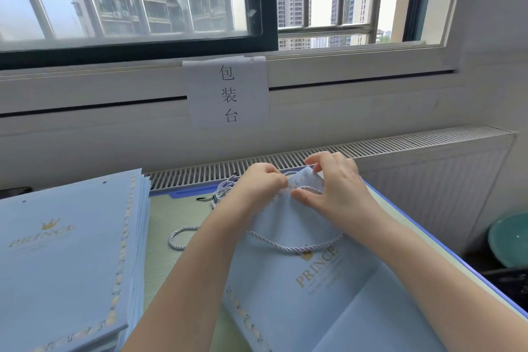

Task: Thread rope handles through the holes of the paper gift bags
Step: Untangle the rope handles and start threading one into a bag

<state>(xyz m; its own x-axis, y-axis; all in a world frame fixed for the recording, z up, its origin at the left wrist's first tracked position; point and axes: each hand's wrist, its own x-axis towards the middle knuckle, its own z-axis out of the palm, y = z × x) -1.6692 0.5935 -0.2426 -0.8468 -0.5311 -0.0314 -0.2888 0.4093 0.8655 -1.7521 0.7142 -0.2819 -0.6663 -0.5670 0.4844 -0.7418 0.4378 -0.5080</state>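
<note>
I see the gift bag (288, 274) lying flat on the table (163, 226), its top edge near the radiator; my left hand (258, 183) pinches the rope handle (294, 247) there, my right hand (334, 183) pinches the bag's rim. Bag stack (65, 260) crowds left.

Gift bag (300, 288) under both grips: pale blue paper, smooth and matt, with lettering in shiny gold foil and a printed pastel border. Rope handle (288, 246) lying across the bag just below the grips: twisted cord, silvery-white, with a faint sheen; further cords (221, 190) of the same twist bunched just left of the left grip, some with dark tips. Stack of flat bags (65, 260) well left of the grips: the same matt blue paper with gold foil print. Table (163, 237) between stack and bag: smooth, pale greenish top with a blue edge. Radiator grille (400, 143) beyond the grips: white painted metal, slatted. Sign (228, 91) above them: plain white paper, matt.
</note>
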